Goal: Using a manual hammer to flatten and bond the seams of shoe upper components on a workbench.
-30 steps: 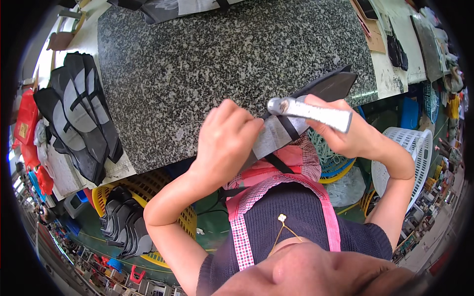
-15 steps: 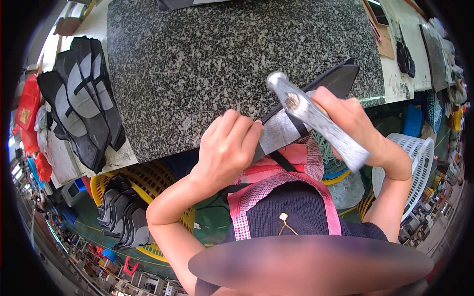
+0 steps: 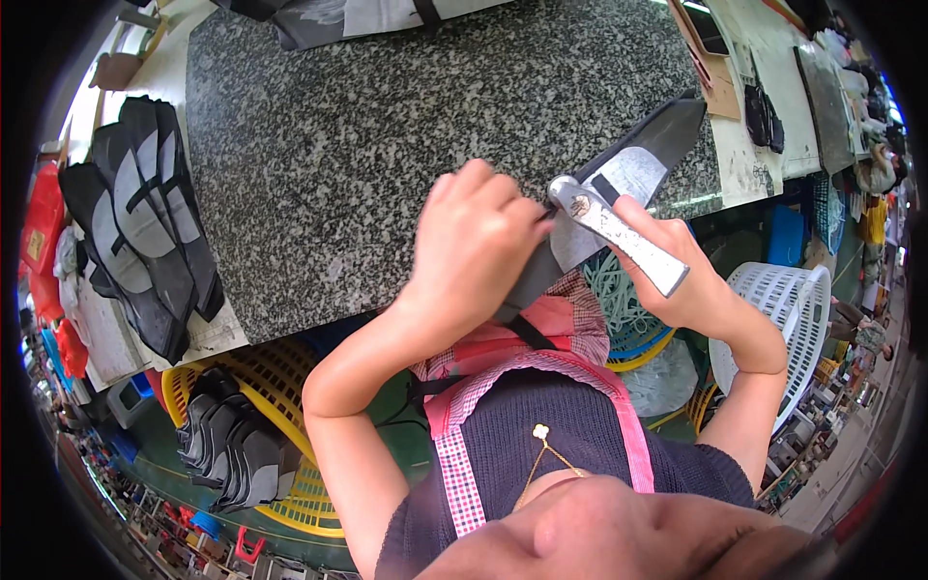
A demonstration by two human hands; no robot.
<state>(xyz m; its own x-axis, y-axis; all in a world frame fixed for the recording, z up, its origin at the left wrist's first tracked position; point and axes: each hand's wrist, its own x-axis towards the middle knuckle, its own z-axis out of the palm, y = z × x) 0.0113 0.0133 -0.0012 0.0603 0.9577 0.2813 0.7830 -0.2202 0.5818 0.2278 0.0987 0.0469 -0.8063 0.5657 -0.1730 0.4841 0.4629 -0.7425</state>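
Observation:
A long black-and-grey flat piece (image 3: 642, 174), like a shoe or boot upper, lies slanted across the front right edge of the stone slab. Its near end hangs toward my apron. My left hand (image 3: 476, 237) is closed on the piece's upper edge, fingertips pinching it. In my right hand (image 3: 688, 261) is a metal hammer (image 3: 623, 232), its rounded head down at the piece's edge, close beside the left fingertips. Most of the hammer's handle is hidden by the right hand.
The speckled stone slab (image 3: 387, 145) covers the table. Stacked similar pieces (image 3: 145, 213) lie at left, others (image 3: 358, 19) at the far edge. Below stand a yellow basket (image 3: 280, 387) holding more pieces and a white basket (image 3: 788, 300). A phone (image 3: 706, 29) rests at far right.
The hammer head has come down to the piece's edge. My left hand has moved up and right along the piece, and more of the piece's grey patch shows. The view has shifted slightly.

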